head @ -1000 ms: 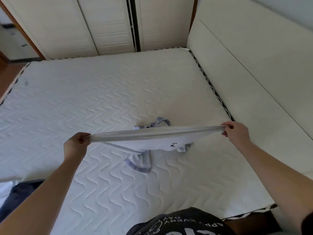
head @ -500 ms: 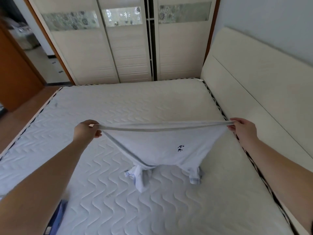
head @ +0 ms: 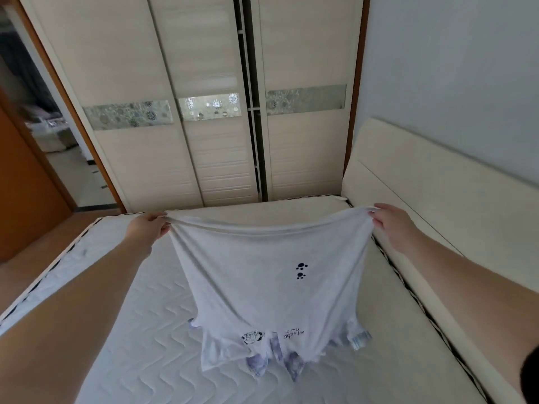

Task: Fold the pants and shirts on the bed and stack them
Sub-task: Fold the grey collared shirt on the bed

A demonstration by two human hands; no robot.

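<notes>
A white shirt [head: 262, 275] with small dark paw prints hangs upside down in front of me, stretched wide by its hem. My left hand [head: 148, 227] pinches the hem's left corner and my right hand [head: 389, 221] pinches the right corner, both raised over the bed. The collar end with blue-checked trim and small printed drawings dangles low, just touching the white quilted mattress [head: 140, 345]. No pants are in view.
A cream padded headboard [head: 423, 205] runs along the bed's right side. White sliding wardrobe doors [head: 204, 112] stand beyond the far edge of the mattress. An orange door [head: 20, 185] and an open doorway are at the left.
Both hands have lifted the shirt higher and farther forward, so it now hangs open at full length. My view has tilted up toward the wardrobe.
</notes>
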